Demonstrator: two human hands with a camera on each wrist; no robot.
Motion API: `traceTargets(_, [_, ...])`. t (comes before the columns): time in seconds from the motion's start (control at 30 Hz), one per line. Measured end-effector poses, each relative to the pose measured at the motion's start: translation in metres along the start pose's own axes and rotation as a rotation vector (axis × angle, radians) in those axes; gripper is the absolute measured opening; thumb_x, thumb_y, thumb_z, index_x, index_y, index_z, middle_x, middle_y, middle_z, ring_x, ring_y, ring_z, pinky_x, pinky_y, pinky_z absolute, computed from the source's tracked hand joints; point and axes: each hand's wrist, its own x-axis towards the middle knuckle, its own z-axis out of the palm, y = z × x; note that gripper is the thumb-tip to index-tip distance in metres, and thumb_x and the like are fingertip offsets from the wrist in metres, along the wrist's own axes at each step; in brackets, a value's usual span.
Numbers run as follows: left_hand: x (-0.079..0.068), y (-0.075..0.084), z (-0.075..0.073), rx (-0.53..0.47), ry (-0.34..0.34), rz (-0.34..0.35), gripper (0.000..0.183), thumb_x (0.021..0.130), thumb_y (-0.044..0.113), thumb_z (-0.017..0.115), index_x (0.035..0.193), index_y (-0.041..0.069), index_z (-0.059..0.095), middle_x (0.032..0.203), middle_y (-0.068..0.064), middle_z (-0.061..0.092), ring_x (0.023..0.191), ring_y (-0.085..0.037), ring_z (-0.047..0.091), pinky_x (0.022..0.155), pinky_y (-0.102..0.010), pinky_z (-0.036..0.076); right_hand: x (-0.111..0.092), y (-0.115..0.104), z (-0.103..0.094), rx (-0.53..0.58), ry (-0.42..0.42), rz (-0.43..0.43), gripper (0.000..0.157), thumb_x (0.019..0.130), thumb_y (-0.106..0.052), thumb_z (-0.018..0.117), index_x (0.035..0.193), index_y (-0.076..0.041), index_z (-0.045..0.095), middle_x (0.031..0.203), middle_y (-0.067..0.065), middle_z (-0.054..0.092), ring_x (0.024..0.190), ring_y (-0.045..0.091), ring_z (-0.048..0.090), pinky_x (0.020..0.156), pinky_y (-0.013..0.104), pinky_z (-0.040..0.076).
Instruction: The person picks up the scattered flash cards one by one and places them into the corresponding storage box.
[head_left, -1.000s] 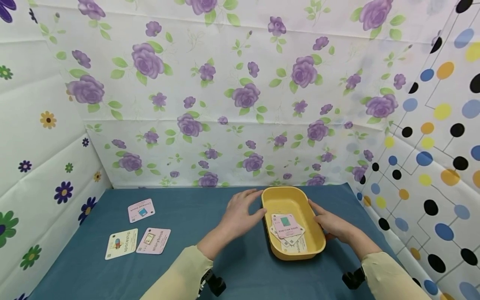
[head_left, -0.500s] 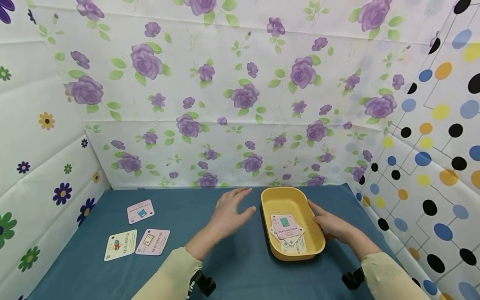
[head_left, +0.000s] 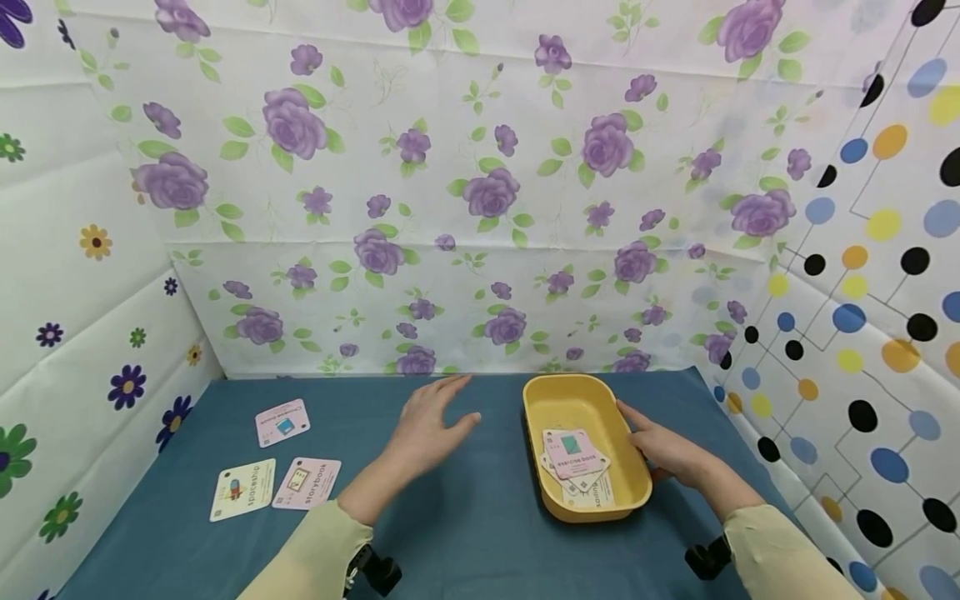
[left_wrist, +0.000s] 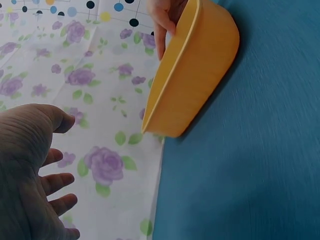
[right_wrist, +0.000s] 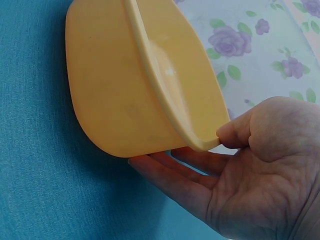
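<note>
A yellow plastic bin (head_left: 551, 400) stands on the blue cloth at the right of the head view. In it lies a small pile of picture cards, a pink "exercise book" card (head_left: 573, 452) on top. My right hand (head_left: 667, 450) holds the bin's right side; in the right wrist view the thumb (right_wrist: 235, 132) meets the rim and the fingers (right_wrist: 175, 182) lie against the outer wall. Left of the bin, my left hand (head_left: 427, 429) hovers with nothing in it, its fingers spread in the left wrist view.
Three cards lie on the left of the blue table cloth (head_left: 487, 550): a pink one with a blue book (head_left: 282, 422), a cream "spaceship" card (head_left: 242, 489) and a pink "storybook" card (head_left: 307, 482). Patterned sheets (head_left: 450, 183) rise at the back and both sides.
My left hand has moved away from the bin's left rim, leftward toward the loose cards. The right hand, the bin and the cards have stayed put.
</note>
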Motion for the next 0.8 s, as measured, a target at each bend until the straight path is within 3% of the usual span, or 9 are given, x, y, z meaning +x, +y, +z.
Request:
traceTargets(0.3, [-0.010, -0.017, -0.011, 0.000, 0.001, -0.042, 0.065, 0.099, 0.038, 0.069, 0.156, 0.020, 0.044, 0.157, -0.010, 0.043, 0.145, -0.043, 0.034, 0.113, -0.069, 0.023, 0.002, 0.002, -0.002, 0.020, -0.005, -0.006, 0.074, 0.107, -0.013, 0.042, 0.166, -0.028, 0.001, 0.163, 0.031, 0.014, 0.116, 0.039, 0.061, 0.072, 0.054, 0.059])
traceTargets(0.53, [-0.018, -0.031, -0.015, 0.012, 0.003, -0.065, 0.062, 0.099, 0.033, 0.069, 0.155, 0.018, 0.046, 0.156, -0.014, 0.044, 0.144, -0.044, 0.034, 0.110, -0.071, 0.027, 0.002, 0.002, -0.004, 0.041, -0.014, 0.003, 0.073, 0.108, -0.013, 0.042, 0.166, -0.030, 0.001, 0.159, 0.030, 0.027, 0.111, 0.037, 0.064, 0.071, 0.054, 0.059])
traceTargets(0.8, [-0.030, -0.046, -0.018, 0.040, 0.010, -0.076, 0.063, 0.099, 0.035, 0.069, 0.155, 0.016, 0.047, 0.156, -0.015, 0.043, 0.145, -0.044, 0.034, 0.111, -0.070, 0.027, 0.004, 0.003, -0.004, 0.010, -0.016, 0.002, 0.076, 0.108, -0.014, 0.043, 0.165, -0.034, -0.002, 0.164, 0.031, 0.015, 0.119, 0.040, 0.060, 0.073, 0.053, 0.059])
